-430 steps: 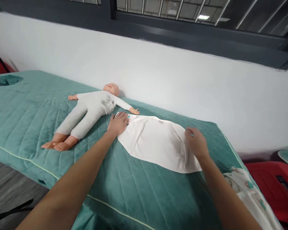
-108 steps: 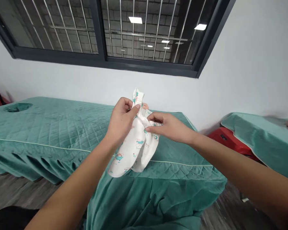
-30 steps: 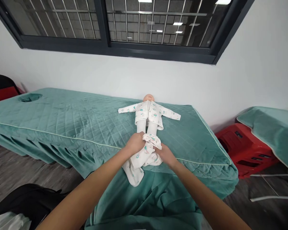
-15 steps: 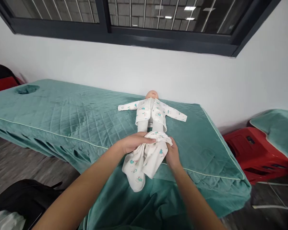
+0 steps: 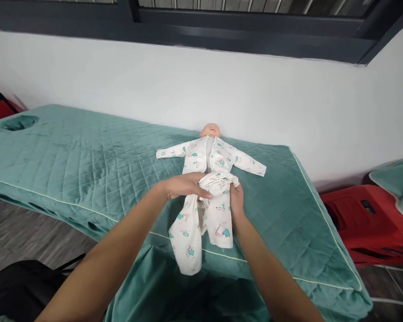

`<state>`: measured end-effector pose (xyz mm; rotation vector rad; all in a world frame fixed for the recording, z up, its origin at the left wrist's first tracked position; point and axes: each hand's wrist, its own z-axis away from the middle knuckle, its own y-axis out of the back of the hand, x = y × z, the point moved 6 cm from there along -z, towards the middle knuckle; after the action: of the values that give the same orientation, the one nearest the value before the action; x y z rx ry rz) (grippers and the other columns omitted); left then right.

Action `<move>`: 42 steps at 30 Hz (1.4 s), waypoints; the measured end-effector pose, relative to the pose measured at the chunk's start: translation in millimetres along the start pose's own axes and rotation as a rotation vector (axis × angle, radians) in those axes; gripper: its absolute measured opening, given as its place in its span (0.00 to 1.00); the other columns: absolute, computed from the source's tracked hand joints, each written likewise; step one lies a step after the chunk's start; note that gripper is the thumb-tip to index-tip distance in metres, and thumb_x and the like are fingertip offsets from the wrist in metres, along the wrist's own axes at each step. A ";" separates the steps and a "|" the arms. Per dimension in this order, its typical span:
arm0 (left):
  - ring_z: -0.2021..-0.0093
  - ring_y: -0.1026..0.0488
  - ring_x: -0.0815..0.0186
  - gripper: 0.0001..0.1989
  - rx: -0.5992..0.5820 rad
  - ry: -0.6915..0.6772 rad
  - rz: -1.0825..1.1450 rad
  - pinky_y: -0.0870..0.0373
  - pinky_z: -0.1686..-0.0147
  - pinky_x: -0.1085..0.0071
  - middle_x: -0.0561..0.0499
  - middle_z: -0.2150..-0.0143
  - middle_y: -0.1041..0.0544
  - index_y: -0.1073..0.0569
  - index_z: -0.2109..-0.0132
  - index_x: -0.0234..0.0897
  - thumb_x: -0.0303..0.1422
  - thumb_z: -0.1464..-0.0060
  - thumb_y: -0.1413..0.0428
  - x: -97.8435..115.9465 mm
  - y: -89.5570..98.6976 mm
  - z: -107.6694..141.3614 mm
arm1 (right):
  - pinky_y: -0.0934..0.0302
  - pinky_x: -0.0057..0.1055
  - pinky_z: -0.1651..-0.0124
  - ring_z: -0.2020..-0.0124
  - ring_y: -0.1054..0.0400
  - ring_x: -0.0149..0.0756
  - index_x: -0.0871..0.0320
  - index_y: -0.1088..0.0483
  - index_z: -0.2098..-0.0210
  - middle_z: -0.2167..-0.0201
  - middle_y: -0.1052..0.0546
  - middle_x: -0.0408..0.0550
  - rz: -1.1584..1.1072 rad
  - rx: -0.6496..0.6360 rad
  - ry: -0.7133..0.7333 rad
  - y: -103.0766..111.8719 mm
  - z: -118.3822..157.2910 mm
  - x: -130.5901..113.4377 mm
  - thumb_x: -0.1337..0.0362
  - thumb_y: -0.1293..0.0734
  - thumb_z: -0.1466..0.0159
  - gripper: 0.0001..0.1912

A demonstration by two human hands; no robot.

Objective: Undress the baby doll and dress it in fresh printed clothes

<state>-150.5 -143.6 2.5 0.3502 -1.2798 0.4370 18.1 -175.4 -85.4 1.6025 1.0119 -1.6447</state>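
On the green bed lies a baby doll, head toward the wall, arms spread in a white printed jacket that is parted down the front. Matching white printed baby trousers are bunched around the doll's legs, which they now cover from view. My left hand grips the waistband on its left side, thumb on top. At the right side of the waistband my right hand is closed on the cloth, its fingers partly hidden. Both trouser legs hang down toward the bed's front edge.
The bed cover is quilted, with a face hole at the far left. Behind it rise a white wall and a dark window frame. Red plastic stools stand at the right, and a black bag is at the lower left.
Both hands have drawn the trousers' waistband up the doll's legs to the jacket's lower edge. The doll's grey-white legs, visible before, are now covered. The view has tilted down and come closer.
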 end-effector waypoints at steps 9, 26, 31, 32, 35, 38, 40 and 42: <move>0.55 0.28 0.60 0.12 0.671 -0.162 -0.668 0.34 0.53 0.66 0.47 0.58 0.23 0.25 0.58 0.33 0.24 0.50 0.47 19.9 36.3 -26.6 | 0.38 0.33 0.54 0.59 0.34 0.37 0.56 0.35 0.61 0.62 0.27 0.46 0.076 0.148 0.135 -7.3 -43.6 -3.0 0.56 0.40 0.40 0.12; 0.62 0.31 0.71 0.18 0.348 -0.261 0.285 0.36 0.63 0.76 0.51 0.60 0.27 0.26 0.56 0.34 0.43 0.46 0.37 -24.5 40.6 10.7 | 0.40 0.30 0.63 0.68 0.31 0.34 0.58 0.25 0.64 0.69 0.24 0.43 0.485 -0.920 0.010 -81.8 -10.1 -82.3 0.55 0.28 0.42 0.13; 0.65 0.31 0.69 0.19 0.213 -0.182 0.079 0.38 0.65 0.74 0.52 0.64 0.25 0.24 0.58 0.33 0.40 0.53 0.33 -24.7 28.4 12.2 | 0.40 0.27 0.71 0.74 0.33 0.31 0.60 0.28 0.69 0.75 0.26 0.42 0.041 -0.853 -0.295 -74.9 -27.1 -67.0 0.60 0.26 0.50 0.13; 0.66 0.31 0.69 0.18 0.241 -0.198 0.111 0.37 0.65 0.74 0.52 0.65 0.25 0.24 0.59 0.32 0.41 0.53 0.34 -26.3 28.8 11.1 | 0.38 0.27 0.70 0.74 0.32 0.32 0.61 0.28 0.68 0.74 0.25 0.43 0.012 -0.855 -0.306 -75.7 -25.0 -66.3 0.59 0.26 0.49 0.14; 0.68 0.31 0.69 0.20 0.411 -0.285 0.380 0.35 0.65 0.73 0.51 0.68 0.25 0.25 0.62 0.32 0.46 0.51 0.35 -36.1 33.8 7.4 | 0.33 0.31 0.65 0.67 0.27 0.38 0.62 0.24 0.60 0.68 0.20 0.48 0.078 -0.912 -0.278 -81.8 -11.2 -67.1 0.55 0.25 0.47 0.20; 0.69 0.29 0.68 0.24 0.492 -0.274 0.604 0.31 0.65 0.71 0.49 0.67 0.24 0.26 0.60 0.31 0.49 0.52 0.35 -50.0 30.5 3.6 | 0.29 0.37 0.60 0.61 0.24 0.44 0.61 0.21 0.59 0.62 0.18 0.50 0.289 -1.029 -0.224 -89.2 3.3 -66.2 0.56 0.22 0.50 0.22; 0.68 0.27 0.66 0.27 0.514 -0.236 0.646 0.30 0.64 0.69 0.47 0.65 0.22 0.25 0.57 0.31 0.51 0.52 0.35 -54.7 27.0 5.2 | 0.29 0.39 0.58 0.59 0.24 0.45 0.60 0.20 0.60 0.61 0.18 0.50 0.369 -1.029 -0.210 -90.9 4.9 -64.1 0.58 0.22 0.51 0.21; 0.67 0.27 0.66 0.28 0.532 -0.204 0.571 0.30 0.63 0.69 0.46 0.65 0.22 0.24 0.57 0.30 0.53 0.50 0.38 -54.3 25.6 10.7 | 0.28 0.39 0.58 0.61 0.23 0.44 0.60 0.21 0.59 0.62 0.18 0.50 0.303 -0.950 -0.236 -90.1 0.5 -62.3 0.60 0.23 0.50 0.19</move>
<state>-184.4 -133.0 -47.1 0.4809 -1.4465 1.2654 -54.6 -134.4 -14.5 0.8374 1.1087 -0.8806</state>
